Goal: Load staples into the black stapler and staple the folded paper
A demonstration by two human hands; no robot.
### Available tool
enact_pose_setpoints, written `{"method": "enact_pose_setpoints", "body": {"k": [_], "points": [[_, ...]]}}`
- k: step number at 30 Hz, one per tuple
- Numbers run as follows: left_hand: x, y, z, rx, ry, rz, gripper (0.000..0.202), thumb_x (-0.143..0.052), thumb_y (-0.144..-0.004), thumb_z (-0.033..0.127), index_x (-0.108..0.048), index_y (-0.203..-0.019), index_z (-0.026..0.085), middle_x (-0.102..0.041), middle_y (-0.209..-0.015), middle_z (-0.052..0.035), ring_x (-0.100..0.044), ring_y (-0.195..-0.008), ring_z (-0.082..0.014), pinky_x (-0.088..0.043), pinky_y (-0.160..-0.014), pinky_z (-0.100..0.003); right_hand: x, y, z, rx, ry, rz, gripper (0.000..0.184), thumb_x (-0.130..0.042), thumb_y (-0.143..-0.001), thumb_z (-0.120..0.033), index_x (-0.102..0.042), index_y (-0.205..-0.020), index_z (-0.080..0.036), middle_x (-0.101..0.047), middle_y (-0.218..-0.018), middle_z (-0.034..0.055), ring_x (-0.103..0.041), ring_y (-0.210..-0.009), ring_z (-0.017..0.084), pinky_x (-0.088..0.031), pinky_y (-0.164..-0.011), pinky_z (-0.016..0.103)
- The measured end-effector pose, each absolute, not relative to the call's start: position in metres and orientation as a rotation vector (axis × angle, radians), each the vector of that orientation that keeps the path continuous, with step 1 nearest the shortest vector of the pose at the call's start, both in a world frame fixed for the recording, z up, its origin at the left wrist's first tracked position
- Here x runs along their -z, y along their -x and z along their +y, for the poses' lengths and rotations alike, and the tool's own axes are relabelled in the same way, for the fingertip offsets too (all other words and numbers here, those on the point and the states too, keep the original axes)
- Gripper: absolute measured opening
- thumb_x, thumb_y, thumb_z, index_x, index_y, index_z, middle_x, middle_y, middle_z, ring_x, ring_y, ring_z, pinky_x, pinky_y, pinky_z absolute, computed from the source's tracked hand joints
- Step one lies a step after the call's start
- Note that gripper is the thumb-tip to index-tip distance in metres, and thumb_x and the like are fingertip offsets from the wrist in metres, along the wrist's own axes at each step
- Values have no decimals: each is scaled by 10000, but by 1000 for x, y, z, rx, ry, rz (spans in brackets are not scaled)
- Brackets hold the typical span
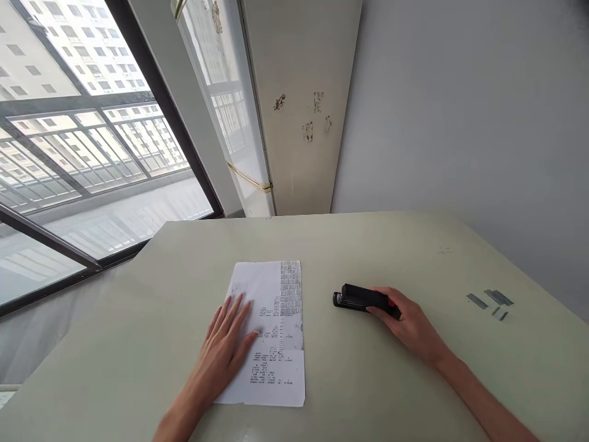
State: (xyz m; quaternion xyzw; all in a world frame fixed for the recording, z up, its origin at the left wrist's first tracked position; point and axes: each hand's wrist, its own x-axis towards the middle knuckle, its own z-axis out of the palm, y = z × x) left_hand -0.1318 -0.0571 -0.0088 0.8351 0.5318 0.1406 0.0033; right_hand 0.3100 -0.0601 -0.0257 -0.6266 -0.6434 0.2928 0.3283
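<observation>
A white printed sheet of paper [276, 393] lies on the pale green table, with dense dark print along its upper right part. My left hand [225, 344] rests flat on the left side of it, fingers stretched out and spread. To the right of the paper is a black stapler [363, 297], its front end pointing left toward the sheet. My right hand [409, 316] grips the stapler's rear end, thumb on the near side and fingers on the far side. The stapler sits on or just above the tabletop, apart from the paper.
Several strips of staples [497, 298] lie at the right of the table [138, 344]. A tall cabinet or refrigerator [304, 166] with worn marks stands behind the far edge. A grey wall [460, 123] borders the right, and a dark-framed window [92, 123] the left.
</observation>
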Motion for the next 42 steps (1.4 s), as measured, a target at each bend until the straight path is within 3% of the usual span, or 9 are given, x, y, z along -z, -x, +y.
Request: {"method": "enact_pose_setpoints", "body": {"k": [8, 14, 17, 20, 26, 31, 34, 37, 42], "points": [[17, 117, -48, -355, -2615, 1601, 704, -428, -1075, 549, -146, -1685, 338, -215, -1732, -33, -120, -1601, -349, -225, -1274, -601, 13, -317, -79, -927, 1626, -1739, 416, -584, -950, -641, -671, -1198, -318, -739, -1140, 46, -653, -926, 263, -497, -625, 313], [5, 114, -35, -369, -2603, 1554, 692, -433, -1075, 550, -184, -1681, 328, -206, -1737, -43, -87, -1609, -344, -215, -1276, -607, 10, -321, -83, -995, 1585, -1663, 431, -536, -979, -645, -704, -1192, -310, -736, -1240, 40, -668, -1050, 271, -534, -890, 365], [-15, 104, -31, -431, -2507, 1544, 665, -441, -1075, 541, -236, -1668, 321, -261, -1725, -44, -108, -1613, -327, -234, -1274, -603, 12, -320, -80, -1027, 1552, -1441, 461, -427, -1033, -630, -713, -1153, -290, -728, -1278, 63, -664, -1165, 280, -521, -987, 384], [-30, 84, -34, -528, -2366, 1510, 586, -444, -1077, 527, -347, -1621, 330, -375, -1682, -29, -197, -1603, -299, -302, -1261, -565, 16, -316, -76, -1034, 1538, -1281, 439, -468, -1021, -628, -688, -1166, -276, -727, -1288, 88, -680, -1165, 285, -551, -967, 390], [-38, 46, -37, -595, -2094, 1395, 442, -449, -1069, 510, -564, -1460, 340, -535, -1574, -34, -402, -1523, -307, -573, -1014, -442, 23, -315, -73, -1022, 1512, -1271, 408, -486, -1021, -612, -669, -1164, -276, -731, -1281, 86, -679, -1168, 275, -571, -918, 368], [-41, 40, -23, -641, -1948, 1382, 413, -473, -1043, 537, -648, -1361, 340, -613, -1490, -38, -575, -1373, -329, -619, -711, -340, 22, -314, -75, -1001, 1528, -1284, 403, -455, -1039, -601, -669, -1151, -277, -737, -1247, 78, -681, -1153, 259, -561, -920, 354], [-43, 35, -21, -678, -1849, 1354, 379, -477, -1046, 532, -676, -1303, 338, -677, -1403, -16, -624, -1313, -290, -612, -885, -377, 20, -313, -75, -984, 1523, -1317, 398, -443, -1047, -590, -669, -1153, -280, -745, -1206, 67, -689, -1130, 247, -545, -957, 351], [-43, 26, -22, -728, -1763, 1284, 356, -481, -1053, 515, -695, -1257, 318, -696, -1365, -14, -619, -1314, -257, -524, -1076, -403, 20, -311, -76, -971, 1510, -1346, 409, -420, -1053, -588, -662, -1162, -276, -755, -1170, 64, -698, -1104, 243, -534, -977, 356], [-44, 15, -17, -764, -1702, 1272, 358, -514, -1039, 522, -707, -1239, 296, -699, -1348, -50, -610, -1304, -277, -525, -1045, -398, 18, -311, -75, -969, 1526, -1376, 439, -373, -1061, -590, -642, -1179, -265, -750, -1199, 83, -695, -1103, 261, -523, -981, 387]]}}
